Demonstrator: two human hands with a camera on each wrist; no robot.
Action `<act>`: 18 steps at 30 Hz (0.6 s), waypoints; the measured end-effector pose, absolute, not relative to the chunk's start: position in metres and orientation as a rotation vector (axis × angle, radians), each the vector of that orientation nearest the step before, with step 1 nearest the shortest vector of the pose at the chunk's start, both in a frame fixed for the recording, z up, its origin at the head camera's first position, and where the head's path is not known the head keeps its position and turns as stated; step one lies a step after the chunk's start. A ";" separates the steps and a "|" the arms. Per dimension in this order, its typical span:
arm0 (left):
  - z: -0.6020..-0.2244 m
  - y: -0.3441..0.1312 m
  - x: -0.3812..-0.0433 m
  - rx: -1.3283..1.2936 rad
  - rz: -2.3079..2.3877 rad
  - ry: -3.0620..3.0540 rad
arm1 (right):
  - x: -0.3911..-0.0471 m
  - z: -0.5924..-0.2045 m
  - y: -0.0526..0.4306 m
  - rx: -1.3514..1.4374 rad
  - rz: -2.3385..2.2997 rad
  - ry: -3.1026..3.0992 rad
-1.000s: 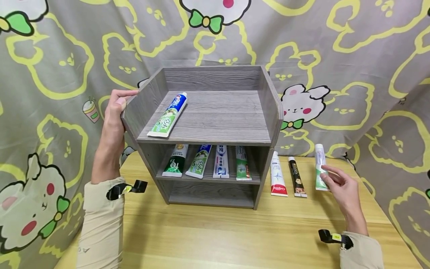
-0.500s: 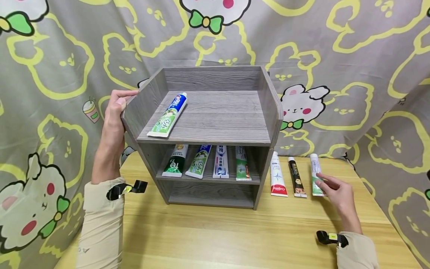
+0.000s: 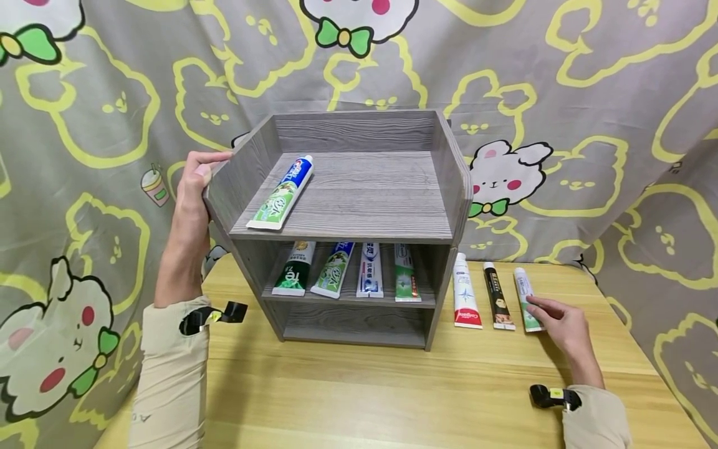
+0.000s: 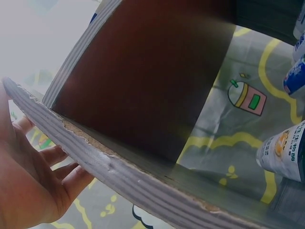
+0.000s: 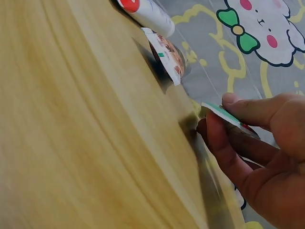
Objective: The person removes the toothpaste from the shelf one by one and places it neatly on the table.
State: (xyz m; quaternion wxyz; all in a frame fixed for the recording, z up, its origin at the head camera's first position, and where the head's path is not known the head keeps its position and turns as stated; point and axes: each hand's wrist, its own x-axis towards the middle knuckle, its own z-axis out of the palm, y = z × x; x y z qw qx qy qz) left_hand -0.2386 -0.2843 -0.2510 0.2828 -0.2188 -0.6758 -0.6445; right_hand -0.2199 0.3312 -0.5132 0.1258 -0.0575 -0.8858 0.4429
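My left hand (image 3: 193, 199) grips the upper left side panel of a grey wooden shelf (image 3: 359, 238); the left wrist view has thumb and fingers on either side of the panel's edge. My right hand (image 3: 563, 327) pinches a white and green toothpaste tube (image 3: 527, 299) near its lower end, at the right of the table. Thumb and fingers lie on opposite faces of this tube (image 5: 224, 114) in the right wrist view. To its left lie a black toothpaste tube (image 3: 498, 296) and a white and red Colgate tube (image 3: 465, 293).
A blue and green toothpaste tube (image 3: 283, 193) lies on the shelf's top board. Several tubes line the middle level, among them a dark green one (image 3: 294, 268). Patterned curtain (image 3: 359, 75) hangs behind the wooden table (image 3: 359, 393).
The right hand has moved the white and green tube left and toward the front, nearer the black tube. My left hand keeps its grip on the shelf.
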 end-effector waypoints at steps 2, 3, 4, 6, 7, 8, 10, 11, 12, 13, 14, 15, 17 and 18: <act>-0.251 -0.284 -0.239 -0.583 -1.727 -1.807 | -0.221 -0.513 0.332 -0.152 1.249 -2.606; -0.252 -0.285 -0.239 -0.582 -1.726 -1.807 | -0.220 -0.513 0.332 -0.141 1.239 -2.620; -0.252 -0.285 -0.239 -0.581 -1.727 -1.804 | -0.221 -0.512 0.332 -0.134 1.243 -2.632; -0.252 -0.285 -0.239 -0.579 -1.731 -1.795 | -0.221 -0.511 0.332 -0.107 1.252 -2.662; -0.252 -0.285 -0.239 -0.579 -1.732 -1.791 | -0.221 -0.510 0.332 -0.088 1.254 -2.678; -0.252 -0.285 -0.239 -0.580 -1.735 -1.786 | -0.221 -0.510 0.331 -0.083 1.259 -2.692; -0.252 -0.285 -0.239 -0.576 -1.735 -1.786 | -0.222 -0.509 0.330 -0.072 1.259 -2.711; -0.251 -0.285 -0.239 -0.575 -1.735 -1.785 | -0.222 -0.509 0.330 -0.067 1.243 -2.718; -0.251 -0.284 -0.239 -0.575 -1.735 -1.786 | -0.222 -0.510 0.330 -0.070 1.224 -2.722; -0.251 -0.284 -0.239 -0.573 -1.734 -1.786 | -0.222 -0.510 0.330 -0.074 1.208 -2.725; -0.251 -0.284 -0.239 -0.572 -1.734 -1.787 | -0.222 -0.510 0.330 -0.084 1.193 -2.725; -0.251 -0.284 -0.239 -0.569 -1.733 -1.788 | -0.222 -0.510 0.330 -0.095 1.172 -2.730; -0.251 -0.284 -0.239 -0.566 -1.732 -1.787 | -0.222 -0.511 0.331 -0.112 1.131 -2.738; -0.251 -0.284 -0.239 -0.564 -1.730 -1.788 | -0.222 -0.511 0.331 -0.122 1.114 -2.741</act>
